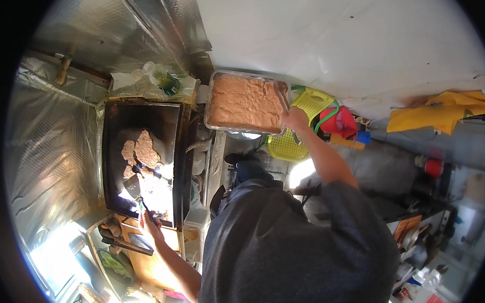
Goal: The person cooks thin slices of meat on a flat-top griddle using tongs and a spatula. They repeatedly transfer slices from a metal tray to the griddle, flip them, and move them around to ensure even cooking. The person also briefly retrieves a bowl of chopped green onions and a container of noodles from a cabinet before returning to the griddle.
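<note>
My left hand [149, 227] is closed around the handle of a spatula [133, 186]. The spatula's flat blade rests at the near edge of several pieces of browned meat [146, 150] on a dark griddle [114, 179]. Strong glare whitens the griddle's near part. Ahead of me, a rectangular tray [212, 101] is filled with a smooth layer of raw ground meat [248, 102]. At the tray's right edge my right hand [296, 120] is closed, fingers curled. A small greyish part shows below it, but what it grips is mostly hidden.
A yellow-green plastic chair [288, 145] stands beyond my right hand, beside a red item [338, 123]. Foil-like sheeting [53, 160] covers the wall left of the griddle. A bottle with green contents [167, 84] sits behind the griddle. Wooden boards [144, 264] lie on its near side.
</note>
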